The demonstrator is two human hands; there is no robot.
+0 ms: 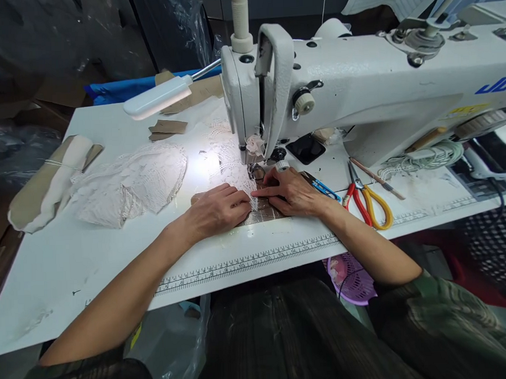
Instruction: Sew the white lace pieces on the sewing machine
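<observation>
White lace fabric point(229, 157) lies under the needle and presser foot point(252, 170) of a white sewing machine point(336, 70). My left hand point(220, 207) rests on the lace's near left edge, its fingers bent and pressed together over the cloth. From the right, my right hand point(294, 193) reaches in with its index finger stretched out to the lace edge and its thumb apart below. Beneath both hands is a shiny brownish plate point(260, 214). What lies under the left fingers is hidden.
More lace pieces point(132, 182) and a tied fabric bundle point(49, 183) lie at left. Blue thread snips point(323, 188), scissors with red and yellow handles point(376, 207) and a black phone point(305, 149) sit at right. A lamp point(158, 97) hangs above; a ruler strip point(247, 264) runs along the front.
</observation>
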